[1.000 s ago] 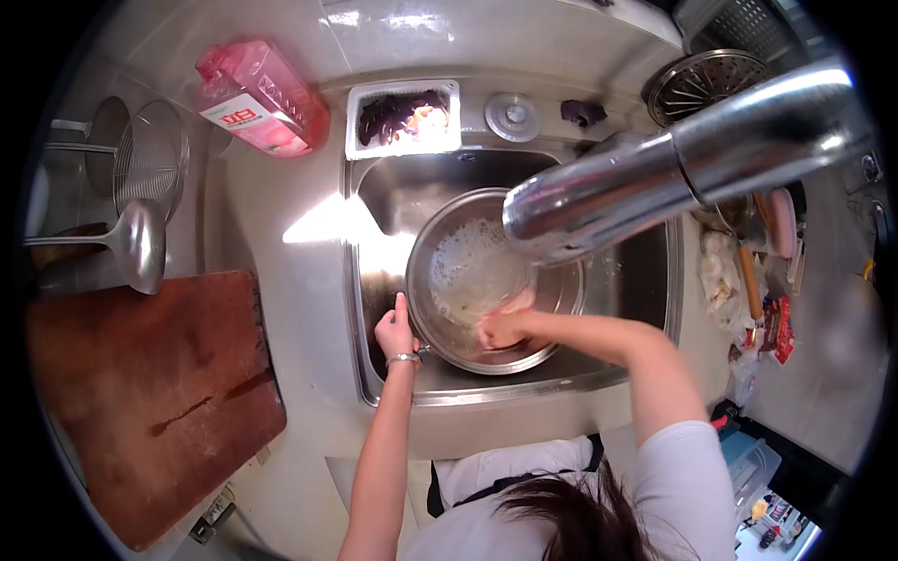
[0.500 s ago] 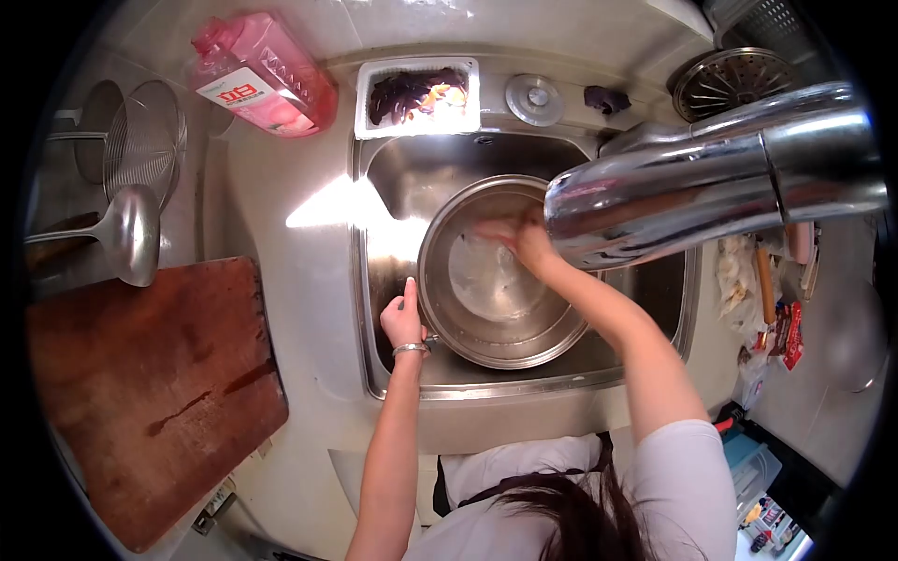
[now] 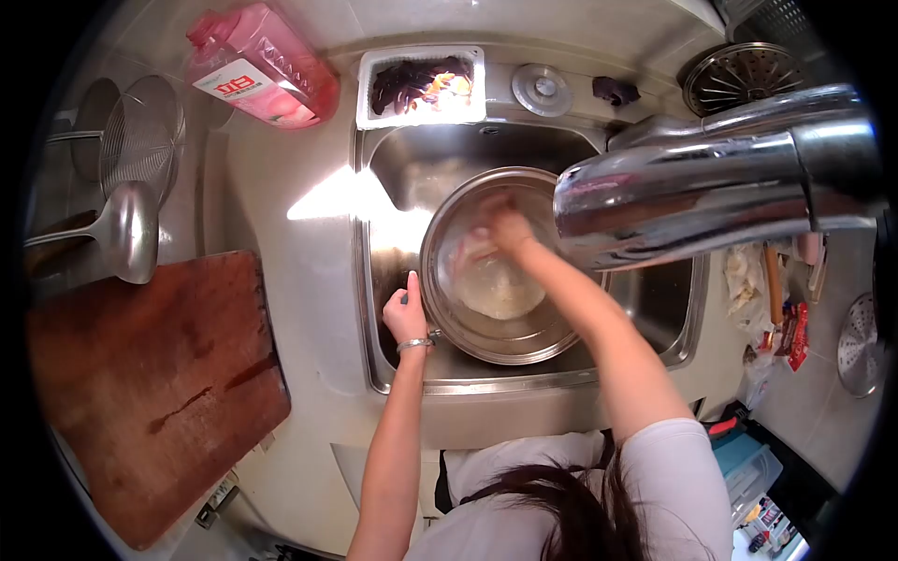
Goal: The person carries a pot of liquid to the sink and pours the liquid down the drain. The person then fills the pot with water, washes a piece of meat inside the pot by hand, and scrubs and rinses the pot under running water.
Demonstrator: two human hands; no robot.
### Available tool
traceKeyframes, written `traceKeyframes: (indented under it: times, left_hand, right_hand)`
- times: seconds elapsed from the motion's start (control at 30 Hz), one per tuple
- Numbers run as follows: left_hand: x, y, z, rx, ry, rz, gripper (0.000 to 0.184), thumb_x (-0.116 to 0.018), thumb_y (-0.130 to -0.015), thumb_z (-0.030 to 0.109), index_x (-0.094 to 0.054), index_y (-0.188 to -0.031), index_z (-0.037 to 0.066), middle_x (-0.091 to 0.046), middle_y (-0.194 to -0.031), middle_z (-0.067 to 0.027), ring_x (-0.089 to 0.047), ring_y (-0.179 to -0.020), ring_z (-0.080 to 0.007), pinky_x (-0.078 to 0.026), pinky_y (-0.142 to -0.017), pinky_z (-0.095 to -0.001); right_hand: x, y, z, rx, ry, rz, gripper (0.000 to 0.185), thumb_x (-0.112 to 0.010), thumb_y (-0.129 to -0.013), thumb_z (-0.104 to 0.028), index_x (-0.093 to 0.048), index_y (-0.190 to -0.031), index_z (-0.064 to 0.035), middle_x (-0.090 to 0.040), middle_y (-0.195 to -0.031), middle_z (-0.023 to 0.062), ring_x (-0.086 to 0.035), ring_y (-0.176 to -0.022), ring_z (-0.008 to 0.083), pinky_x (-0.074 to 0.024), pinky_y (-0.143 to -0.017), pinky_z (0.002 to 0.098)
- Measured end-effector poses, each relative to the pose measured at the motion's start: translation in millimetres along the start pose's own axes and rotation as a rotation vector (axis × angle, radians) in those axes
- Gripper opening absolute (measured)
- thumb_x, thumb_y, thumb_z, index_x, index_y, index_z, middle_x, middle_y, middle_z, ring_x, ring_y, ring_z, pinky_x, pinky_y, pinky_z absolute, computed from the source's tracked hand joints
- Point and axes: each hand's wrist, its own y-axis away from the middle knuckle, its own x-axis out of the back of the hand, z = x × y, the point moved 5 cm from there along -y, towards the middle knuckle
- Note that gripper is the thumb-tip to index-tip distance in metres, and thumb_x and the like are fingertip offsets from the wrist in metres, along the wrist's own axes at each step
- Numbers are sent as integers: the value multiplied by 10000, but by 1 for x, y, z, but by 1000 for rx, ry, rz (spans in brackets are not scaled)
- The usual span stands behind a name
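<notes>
A round metal pot (image 3: 432,271) with water in it stands in the stainless steel sink (image 3: 543,381). At the pot's left side, my left hand (image 3: 405,316) is closed with its thumb up along the rim. A bit of dark handle shows between its fingers. Inside the pot, my right hand (image 3: 496,224) reaches into the water, its fingers smeared by motion. Over the right part of the pot hangs a chrome faucet (image 3: 692,201), large and close to the camera.
A white tray (image 3: 363,101) of dark and orange scraps stands behind the sink, beside a metal drain plug (image 3: 542,89). To the left lie a pink jug (image 3: 267,70), a ladle (image 3: 131,234) and a wooden cutting board (image 3: 168,374). Bags (image 3: 748,285) are at right.
My right hand has swept left and toward the middle of the pot through the water. My left hand has kept its place at the pot's side. The view has shifted slightly.
</notes>
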Motion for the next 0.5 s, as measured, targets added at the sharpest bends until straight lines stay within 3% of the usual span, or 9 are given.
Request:
traceKeyframes:
  times: [0.03,0.13,0.17,0.23,0.3,0.33,0.4,0.47,0.5]
  left_hand:
    - [-1,1,1,40,40,-10,525,-610,-810,378,-447,-501,-13,-316,-411,-35,-259,-391,-127,-240,-386,-335]
    - [-2,9,12,124,131,-28,523,-610,-811,386,-441,-475,22,-337,-408,24,-271,-325,-90,-186,-327,-294]
    - [-1,12,15,144,129,-35,523,-607,-812,388,-442,-479,21,-337,-407,20,-272,-325,-93,-192,-326,-295]
    - [-1,15,22,181,126,-40,522,-603,-814,392,-442,-487,18,-339,-405,12,-275,-324,-98,-205,-325,-296]
    - [-4,4,4,23,35,-19,525,-593,-818,405,-440,-492,23,-344,-405,6,-290,-317,-105,-212,-315,-301]
    - [-6,0,-1,-57,-12,-11,527,-587,-821,412,-439,-495,25,-347,-405,3,-298,-314,-109,-215,-311,-304]
    - [-1,9,12,6,-19,-64,522,-564,-829,434,-460,-514,31,-369,-420,-6,-328,-320,-118,-250,-314,-305]
    - [3,18,10,110,2,-128,510,-537,-842,446,-481,-548,33,-394,-436,-17,-369,-329,-128,-292,-323,-302]
    - [5,21,5,172,27,-170,500,-522,-850,447,-492,-573,32,-409,-445,-24,-395,-336,-134,-316,-329,-299]
  right_hand:
    - [28,22,9,17,52,71,333,-489,-791,-270,-587,-1029,-57,-545,-1050,154,-487,-1031,328,-382,-879,444]
    - [-21,68,43,-49,670,141,409,-481,-804,-239,-508,-1170,-61,-477,-1190,203,-446,-1102,388,-375,-880,493]
    - [-69,75,52,-226,570,-198,415,-464,-811,-242,-503,-1173,-44,-473,-1197,206,-444,-1102,399,-370,-859,527]
    - [-86,108,7,-195,592,-700,386,-487,-799,-224,-521,-1131,-30,-508,-1124,169,-487,-1027,356,-399,-786,520]
    - [-77,104,-46,-20,553,-839,357,-510,-787,-205,-538,-1088,-16,-542,-1051,133,-530,-952,313,-427,-712,513]
    - [-66,91,-61,36,520,-794,342,-522,-781,-196,-547,-1067,-9,-559,-1015,115,-552,-914,291,-442,-675,510]
    - [-24,70,-79,89,384,-341,272,-498,-783,-209,-607,-974,-48,-560,-1005,99,-520,-973,291,-418,-784,483]
    - [-42,34,-56,104,496,179,240,-490,-774,-205,-630,-933,-93,-560,-959,88,-524,-946,277,-414,-807,431]
    - [-42,24,-46,113,524,205,238,-482,-780,-227,-622,-914,-89,-560,-973,96,-507,-963,280,-398,-818,436]
